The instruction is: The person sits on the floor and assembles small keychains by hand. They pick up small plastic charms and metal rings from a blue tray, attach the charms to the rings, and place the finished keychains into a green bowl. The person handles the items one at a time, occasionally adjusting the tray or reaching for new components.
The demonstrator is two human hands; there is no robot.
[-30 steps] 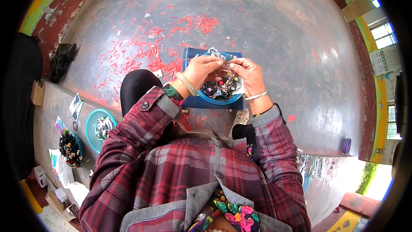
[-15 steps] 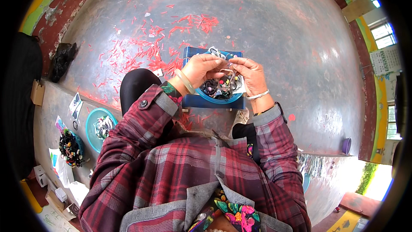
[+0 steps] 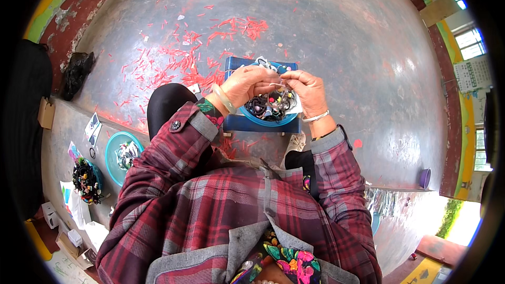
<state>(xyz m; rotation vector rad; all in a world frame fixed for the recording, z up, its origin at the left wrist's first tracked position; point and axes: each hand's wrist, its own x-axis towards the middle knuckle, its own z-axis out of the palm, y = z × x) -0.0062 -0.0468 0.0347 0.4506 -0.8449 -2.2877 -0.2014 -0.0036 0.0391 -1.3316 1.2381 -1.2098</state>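
Over a blue basin (image 3: 273, 124), my left hand (image 3: 246, 85) and my right hand (image 3: 307, 93) meet with fingertips pinched close together. A thin pale cord (image 3: 277, 84), like an elastic hair tie, runs between them; its ends are hidden by my fingers. In the basin lies a heap of dark hair ties (image 3: 259, 109) with small coloured beads. More grey and white bands (image 3: 264, 63) lie at the basin's far side, beyond my fingertips. The basin stands on a blue stool (image 3: 239, 125) in front of my knees.
Red scraps (image 3: 173, 60) litter the floor ahead and to the left. On my left are a turquoise basin (image 3: 109, 159) of pale pieces, a container of dark beaded hair ties (image 3: 86, 181) and a black bag (image 3: 78, 76). A purple bucket (image 3: 425, 179) stands far right.
Both hands stay over the basin, still pinching. My left fingers have shifted slightly, and the pale cord between the hands lies a little differently.
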